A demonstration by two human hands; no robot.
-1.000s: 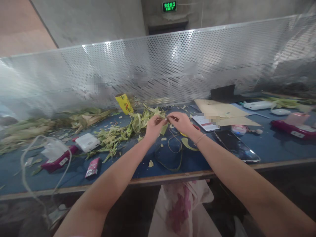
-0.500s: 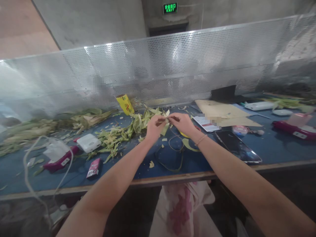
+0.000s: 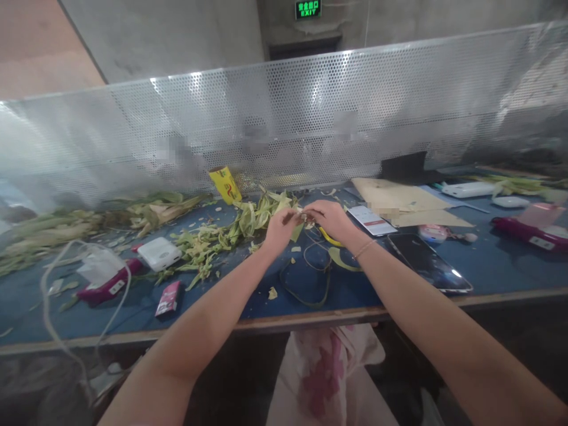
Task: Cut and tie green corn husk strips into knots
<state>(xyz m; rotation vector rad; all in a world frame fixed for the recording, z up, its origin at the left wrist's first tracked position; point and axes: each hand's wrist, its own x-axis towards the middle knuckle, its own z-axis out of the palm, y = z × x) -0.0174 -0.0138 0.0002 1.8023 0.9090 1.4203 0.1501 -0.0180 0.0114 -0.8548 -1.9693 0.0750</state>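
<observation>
Our left hand [image 3: 279, 229] and right hand [image 3: 329, 220] have parted slightly at the fingertips, which met a second ago. The pale tip that stood above our fingers half a second ago is out of sight, and we now hold a pale scrap [image 3: 305, 218] low between them. Beneath our right hand, more of the yellow loop [image 3: 331, 238] shows; the red patch has gone from view. The lit phone [image 3: 371, 220] displays something different.
</observation>
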